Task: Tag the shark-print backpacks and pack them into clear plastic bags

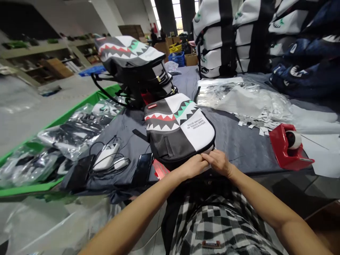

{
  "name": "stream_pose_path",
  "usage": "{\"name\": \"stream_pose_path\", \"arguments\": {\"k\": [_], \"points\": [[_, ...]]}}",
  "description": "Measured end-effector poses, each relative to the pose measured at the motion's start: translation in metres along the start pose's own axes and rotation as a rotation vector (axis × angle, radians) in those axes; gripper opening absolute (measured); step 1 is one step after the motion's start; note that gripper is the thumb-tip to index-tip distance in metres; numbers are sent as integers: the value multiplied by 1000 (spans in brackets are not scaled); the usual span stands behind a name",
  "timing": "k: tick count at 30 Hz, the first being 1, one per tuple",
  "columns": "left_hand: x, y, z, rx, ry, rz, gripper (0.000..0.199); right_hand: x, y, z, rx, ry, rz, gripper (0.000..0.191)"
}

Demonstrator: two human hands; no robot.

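Observation:
A grey and white backpack point(170, 129) with a red and green shark-mouth print lies on the cloth-covered table in front of me. My left hand point(195, 165) and my right hand point(218, 162) meet at its near lower edge, fingertips close together. Both hands are closed in a pinch at the bag's rim. What sits between the fingers is too small to make out. A red printed piece point(160, 169) sticks out from beneath the bag, left of my left hand.
Beyond the backpack stand stacked bags point(138, 71). A red tape dispenser point(288, 147) is at the right, near clear plastic bags point(252, 101). At left are a phone point(143, 168), a white charger with cables point(106, 157) and a green bin point(50, 186) of wrapped bags.

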State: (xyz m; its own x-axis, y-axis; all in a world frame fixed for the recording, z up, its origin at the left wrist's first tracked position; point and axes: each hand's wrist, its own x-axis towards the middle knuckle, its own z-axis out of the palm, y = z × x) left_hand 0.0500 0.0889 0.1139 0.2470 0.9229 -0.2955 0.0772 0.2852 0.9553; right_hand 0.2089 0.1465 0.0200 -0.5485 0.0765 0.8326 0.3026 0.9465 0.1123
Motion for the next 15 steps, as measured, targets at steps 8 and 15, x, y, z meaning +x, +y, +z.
{"name": "stream_pose_path", "arguments": {"k": [8,15], "points": [[5,-7,-2,15,-162,-326,30,-1,-13,-10,-12,-61,88,36],[-1,-13,-7,178,-138,-212,24,-49,-29,-111,-159,-85,403,39]]}}
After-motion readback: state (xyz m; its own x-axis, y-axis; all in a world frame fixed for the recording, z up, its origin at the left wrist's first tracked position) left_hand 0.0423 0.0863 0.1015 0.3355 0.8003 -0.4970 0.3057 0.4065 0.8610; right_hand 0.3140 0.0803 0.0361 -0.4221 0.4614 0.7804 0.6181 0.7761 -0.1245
